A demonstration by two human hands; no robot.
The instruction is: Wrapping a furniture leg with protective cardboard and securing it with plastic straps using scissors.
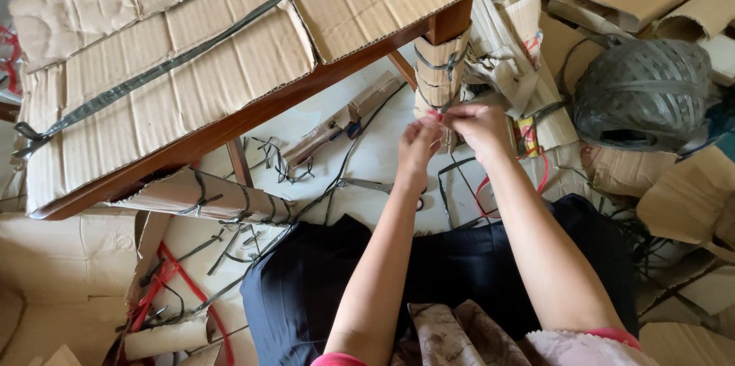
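Brown cardboard wrap (439, 67) bound with grey strap (436, 65); dark grey strap roll (643, 94).

head camera – looks steeply down, close

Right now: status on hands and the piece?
Left hand and right hand together, pinching a red strap end at the cardboard-wrapped leg. Scissors on floor below. Loose straps around.

- The left hand (417, 145) and the right hand (476, 125) meet on a cardboard bundle (441, 67) that stands against the desk leg (449, 23).
- Left of the hands, the desk (230, 125) carries flat cardboard sheets (184, 52).
- Right of the hands lies a roll of strapping (643, 94).
- Below the left hand, scissors (375, 184) lie on the floor (375, 155).
- Far left of the hands, under the desk, lies a tied cardboard roll (207, 197).
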